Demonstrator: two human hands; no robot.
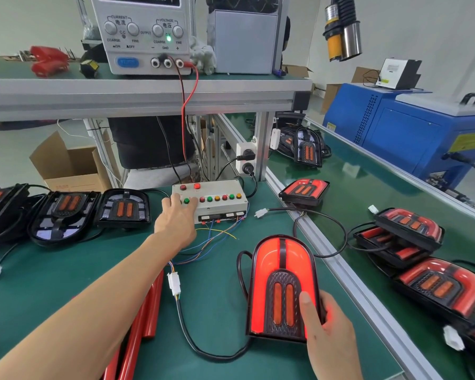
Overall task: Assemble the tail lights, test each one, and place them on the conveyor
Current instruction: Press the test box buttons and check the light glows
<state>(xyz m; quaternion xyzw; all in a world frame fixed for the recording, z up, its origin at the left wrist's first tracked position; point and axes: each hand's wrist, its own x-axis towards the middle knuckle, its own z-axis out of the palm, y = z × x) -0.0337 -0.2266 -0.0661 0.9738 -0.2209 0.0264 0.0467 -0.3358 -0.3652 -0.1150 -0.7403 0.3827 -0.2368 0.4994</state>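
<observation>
Tail light (281,286) sitting on the green bench (217,311) near the front edge, its red lens glowing, two orange strips in the dark lower panel. Right hand (329,333) gripping its lower right corner, thumb (310,311) lying on the lens face, fingers wrapping round the edge. Black cable (192,338) looping from the light's base across the bench up to a white plug (174,282) with coloured wires. Red tubes (146,316) lying at the left, partly under the left forearm. Left hand (176,218) reaching far forward, fingers spread and resting on the button box (220,204), fingertips at the left end of the row of red, green and yellow buttons; hand is open, not gripping anything, which button is pressed cannot tell. Unfinished lights without red lenses (66,215) lined up along the left of the bench. Conveyor (354,215) running along the right, carrying several finished lights (439,286), unlit, some stacked on each other, one more (303,192) lying near the rail by the box and another pair (307,149) standing further up the belt. Power supply (143,37) sitting on the upper shelf with a green lamp lit, red and black leads dropping toward the box. Blue machine (412,127) standing beyond the conveyor
</observation>
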